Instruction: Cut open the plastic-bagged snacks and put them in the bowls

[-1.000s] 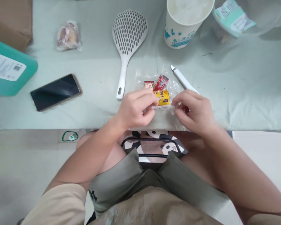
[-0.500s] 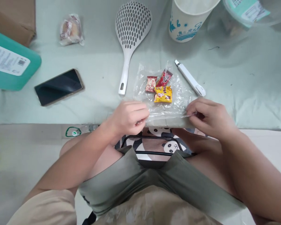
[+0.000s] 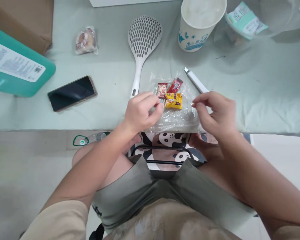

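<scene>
A clear plastic bag (image 3: 170, 120) lies flat near the table's front edge. Three wrapped candies rest at its middle: a yellow one (image 3: 174, 101), a red-and-white one (image 3: 162, 90) and a dark red one (image 3: 175, 85). Over the bag's left side is my left hand (image 3: 143, 111), its fingers curled and closed; whether they pinch any plastic is too small to tell. My right hand (image 3: 215, 115) hovers at the bag's right side, thumb and forefinger close together, with nothing clearly visible between them. Beyond it, a white cutter (image 3: 196, 80) is partly covered by that hand.
Behind the bag lie a grey slotted skimmer (image 3: 145, 36) and a paper cup (image 3: 193, 36). A clear tub (image 3: 280, 20) stands back right. On the left are a phone (image 3: 72, 93), a wrapped pastry (image 3: 86, 40), a green jug (image 3: 46, 71) and a cardboard box (image 3: 27, 20).
Both hands have moved up from the bag's front edge, and the right has let go of its corner. The view has shifted a little, so more of the table's back shows.
</scene>
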A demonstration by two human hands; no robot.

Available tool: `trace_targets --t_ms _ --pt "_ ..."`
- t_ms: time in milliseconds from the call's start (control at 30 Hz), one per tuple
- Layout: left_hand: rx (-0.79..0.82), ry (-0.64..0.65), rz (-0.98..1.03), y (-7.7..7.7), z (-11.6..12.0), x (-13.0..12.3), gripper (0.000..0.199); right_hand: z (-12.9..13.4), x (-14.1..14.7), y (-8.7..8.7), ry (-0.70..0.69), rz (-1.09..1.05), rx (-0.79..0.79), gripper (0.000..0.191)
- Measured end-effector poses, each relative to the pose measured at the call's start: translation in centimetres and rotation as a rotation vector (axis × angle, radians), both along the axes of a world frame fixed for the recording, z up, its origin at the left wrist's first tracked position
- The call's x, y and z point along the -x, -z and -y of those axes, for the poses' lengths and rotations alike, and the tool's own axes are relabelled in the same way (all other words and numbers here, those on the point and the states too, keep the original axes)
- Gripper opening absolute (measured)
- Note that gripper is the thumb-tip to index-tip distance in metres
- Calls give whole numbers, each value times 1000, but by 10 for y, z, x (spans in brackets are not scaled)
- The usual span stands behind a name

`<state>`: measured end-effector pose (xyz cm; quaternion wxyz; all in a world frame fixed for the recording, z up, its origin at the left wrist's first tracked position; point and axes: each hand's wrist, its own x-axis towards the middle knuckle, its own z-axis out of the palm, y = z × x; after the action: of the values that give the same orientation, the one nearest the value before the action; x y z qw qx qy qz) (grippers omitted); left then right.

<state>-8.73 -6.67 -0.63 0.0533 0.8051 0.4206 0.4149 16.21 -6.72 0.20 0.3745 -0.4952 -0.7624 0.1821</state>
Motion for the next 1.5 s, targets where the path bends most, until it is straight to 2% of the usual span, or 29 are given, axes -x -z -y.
trace_targets --t_ms 100,167,367,567,700,800,1000,1067,1167,1267,1300,1367,1433,1500 --pt "103 -52 49 9 -11 -14 13 -5 18 12 -66 58 19 17" --pt "135 -41 98 14 -18 -21 11 -7 26 19 -75 102 21 17" --pt "219 -6 115 17 -30 -23 14 -16 30 27 -92 172 38 16" --pt "244 -14 19 26 -35 -16 31 -27 27 29 8 181 38 19" --pt "315 -63 -104 25 -33 -17 35 -33 24 34 46 192 30 20" --pt "379 -88 -145 22 -32 -19 35 -33 22 35 68 205 28 28" --pt "436 -91 -151 21 -31 -19 40 -37 16 42 108 242 11 67" --pt "440 -97 -147 22 -31 -19 41 -42 12 46 122 252 -6 72" --pt "444 -114 -133 25 -32 -19 42 -48 9 45 177 241 -66 62" --pt "442 -124 -132 26 -34 -19 44 -50 12 35 232 143 -140 46" --pt "437 -126 -132 26 -34 -19 44 -49 14 31 207 109 -147 42" --pt "426 -127 -124 25 -34 -19 43 -47 22 24 63 85 -127 40" --pt "413 -128 -111 24 -34 -19 43 -44 32 20 -127 128 -71 46" --pt "407 -127 -103 23 -34 -19 46 -42 39 19 -250 208 1 56"
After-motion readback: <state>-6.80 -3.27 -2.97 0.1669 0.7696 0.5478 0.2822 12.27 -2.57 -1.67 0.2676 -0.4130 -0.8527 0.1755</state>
